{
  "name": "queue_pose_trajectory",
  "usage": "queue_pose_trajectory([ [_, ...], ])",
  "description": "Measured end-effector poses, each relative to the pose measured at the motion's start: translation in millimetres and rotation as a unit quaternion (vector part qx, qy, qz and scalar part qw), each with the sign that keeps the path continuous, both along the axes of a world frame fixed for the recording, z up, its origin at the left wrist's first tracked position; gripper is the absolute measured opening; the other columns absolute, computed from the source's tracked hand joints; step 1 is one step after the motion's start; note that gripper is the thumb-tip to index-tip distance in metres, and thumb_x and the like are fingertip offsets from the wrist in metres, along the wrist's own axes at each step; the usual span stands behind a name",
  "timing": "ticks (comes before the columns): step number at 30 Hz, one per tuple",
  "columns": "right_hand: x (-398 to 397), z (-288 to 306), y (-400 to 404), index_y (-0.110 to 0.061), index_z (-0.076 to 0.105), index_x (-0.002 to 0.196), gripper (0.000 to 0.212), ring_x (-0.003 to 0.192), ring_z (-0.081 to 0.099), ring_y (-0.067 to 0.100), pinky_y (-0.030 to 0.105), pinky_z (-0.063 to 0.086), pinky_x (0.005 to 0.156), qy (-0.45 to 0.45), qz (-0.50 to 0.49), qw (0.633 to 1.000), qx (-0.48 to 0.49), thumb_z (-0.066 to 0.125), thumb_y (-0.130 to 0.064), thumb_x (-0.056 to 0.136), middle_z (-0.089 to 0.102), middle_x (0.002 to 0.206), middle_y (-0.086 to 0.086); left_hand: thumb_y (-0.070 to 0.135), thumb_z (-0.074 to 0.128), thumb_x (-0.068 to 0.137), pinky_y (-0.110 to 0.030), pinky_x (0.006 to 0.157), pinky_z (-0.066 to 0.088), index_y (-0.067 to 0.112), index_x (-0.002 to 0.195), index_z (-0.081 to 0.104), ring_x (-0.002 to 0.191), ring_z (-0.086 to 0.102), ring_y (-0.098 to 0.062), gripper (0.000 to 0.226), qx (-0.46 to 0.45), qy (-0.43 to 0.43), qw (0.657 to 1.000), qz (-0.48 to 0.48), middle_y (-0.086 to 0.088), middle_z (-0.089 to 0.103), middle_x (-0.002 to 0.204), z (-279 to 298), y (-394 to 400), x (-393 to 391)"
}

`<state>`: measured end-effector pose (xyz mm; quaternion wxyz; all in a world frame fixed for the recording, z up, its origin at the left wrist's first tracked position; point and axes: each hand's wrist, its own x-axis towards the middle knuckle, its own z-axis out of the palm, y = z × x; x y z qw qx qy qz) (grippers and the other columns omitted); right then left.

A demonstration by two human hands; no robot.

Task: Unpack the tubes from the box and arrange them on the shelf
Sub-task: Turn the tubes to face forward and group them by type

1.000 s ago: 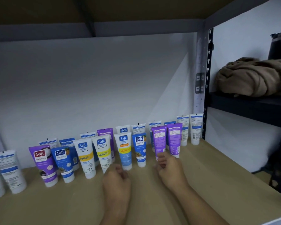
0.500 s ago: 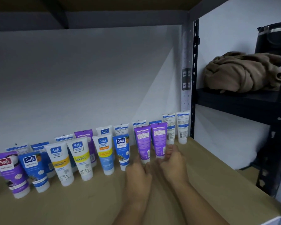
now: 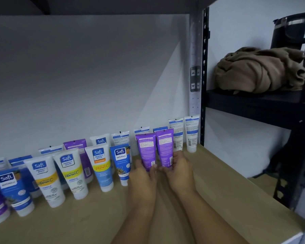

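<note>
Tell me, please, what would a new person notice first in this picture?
First, the two hands at the middle: the left hand and right hand each hold a purple tube with its back label showing. Next, the rows of tubes along the wall on the wooden shelf. Last, the brown cloth on the black shelf at right.
</note>
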<state>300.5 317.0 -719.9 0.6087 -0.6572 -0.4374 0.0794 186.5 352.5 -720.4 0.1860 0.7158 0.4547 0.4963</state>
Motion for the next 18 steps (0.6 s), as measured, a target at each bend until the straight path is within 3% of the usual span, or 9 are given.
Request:
queue_pose_trajectory([
  [6, 4.3, -5.5, 0.6, -0.021, 0.058, 0.114, 0.042, 0.091, 0.068, 0.009, 0.028, 0.058, 0.078, -0.021, 0.004, 1.0, -0.021, 0.076, -0.009, 0.078, 0.07, 0.098, -0.006, 0.025, 0.057, 0.094, -0.027, 0.065, 0.047, 0.019, 0.121, 0.049, 0.087, 0.065, -0.021, 0.029, 0.004, 0.031, 0.999, -0.014, -0.004, 0.068, 0.1, 1.1, -6.1, -0.7],
  [11, 3.9, -0.1, -2.9, -0.028, 0.052, 0.122, 0.064, 0.092, 0.065, 0.001, 0.018, 0.054, 0.077, 0.007, 0.024, 1.0, -0.001, 0.088, -0.029, 0.069, 0.066, 0.102, -0.015, 0.037, 0.062, 0.091, -0.029, 0.07, 0.054, 0.023, 0.122, 0.052, 0.09, 0.066, -0.016, 0.036, 0.005, 0.016, 1.0, -0.015, 0.002, 0.069, 0.104, 0.7, -4.6, -2.0],
  [15, 2.6, -1.1, -0.6, -0.027, 0.053, 0.115, 0.053, 0.09, 0.066, 0.004, 0.025, 0.057, 0.077, -0.001, 0.02, 1.0, -0.008, 0.085, -0.028, 0.073, 0.067, 0.103, -0.008, 0.035, 0.063, 0.093, -0.032, 0.08, 0.056, 0.021, 0.126, 0.052, 0.104, 0.062, -0.017, 0.038, 0.005, 0.014, 1.0, -0.023, 0.0, 0.064, 0.118, -2.2, 2.0, -1.8],
  [18, 3.9, -5.0, -0.2, -0.028, 0.052, 0.111, 0.046, 0.09, 0.066, 0.004, 0.03, 0.058, 0.079, -0.008, 0.014, 1.0, -0.017, 0.082, -0.019, 0.077, 0.067, 0.102, -0.01, 0.031, 0.061, 0.094, -0.029, 0.08, 0.052, 0.018, 0.126, 0.052, 0.106, 0.06, -0.018, 0.035, -0.002, 0.026, 0.999, -0.023, -0.002, 0.063, 0.118, -2.2, 0.8, -1.9],
])
